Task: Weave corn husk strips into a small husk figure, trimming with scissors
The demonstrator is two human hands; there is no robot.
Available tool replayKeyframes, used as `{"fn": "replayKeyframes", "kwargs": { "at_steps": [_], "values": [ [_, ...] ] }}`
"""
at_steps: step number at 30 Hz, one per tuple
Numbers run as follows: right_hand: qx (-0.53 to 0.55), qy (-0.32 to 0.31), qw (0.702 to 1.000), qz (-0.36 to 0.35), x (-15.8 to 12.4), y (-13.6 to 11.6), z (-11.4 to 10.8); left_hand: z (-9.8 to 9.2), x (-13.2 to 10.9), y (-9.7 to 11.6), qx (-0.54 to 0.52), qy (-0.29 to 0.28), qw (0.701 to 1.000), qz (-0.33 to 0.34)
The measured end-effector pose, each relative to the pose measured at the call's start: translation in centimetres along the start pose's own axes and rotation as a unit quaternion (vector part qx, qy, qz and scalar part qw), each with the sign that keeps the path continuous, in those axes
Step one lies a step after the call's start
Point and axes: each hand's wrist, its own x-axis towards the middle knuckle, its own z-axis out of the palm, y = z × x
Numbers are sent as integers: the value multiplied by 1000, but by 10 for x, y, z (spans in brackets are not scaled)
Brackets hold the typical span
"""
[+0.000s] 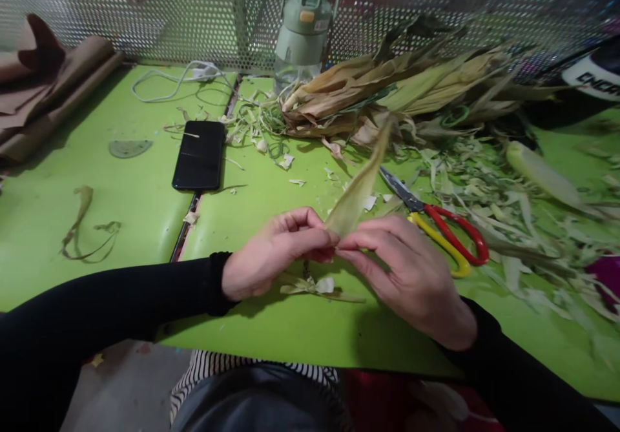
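A long pale corn husk (356, 193) is pinched at its lower end between both hands, its tip pointing up and away. My left hand (281, 245) has thumb and fingers closed on the husk's near end. Fingertips of my right hand (402, 270) pinch the same end from the other side, almost touching the left. Below the hands, a small bundle of husk strips (314, 285) lies on the green table (271, 335). Scissors (436, 219) with red and yellow handles rest just beyond my right hand, blades slightly apart or closed, I cannot tell.
A heap of dried corn husks (397, 90) lies at the back, with husk scraps (518, 219) spread over the right side. A water bottle (303, 38) stands behind. On the left are a phone (198, 154), a white cable (165, 80) and brown paper (62, 90).
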Motion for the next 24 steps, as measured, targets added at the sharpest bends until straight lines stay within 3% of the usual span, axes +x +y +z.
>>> {"fn": "replayKeyframes", "kwargs": {
  "at_steps": [4,11,20,22,24],
  "values": [
    [19,-12,1000,4,-1,-1,1,-2,2,1,15,-9,1000,13],
    [41,49,993,100,-4,-8,4,-3,4,-2,-7,-11,998,56],
    [208,95,944,239,-9,-11,11,0,3,-2,95,-24,988,118],
    [238,99,934,248,-10,-11,12,-1,4,0,92,-27,989,113],
    [222,94,945,219,-9,-9,11,-3,5,2,68,-37,992,97]
  ]
}}
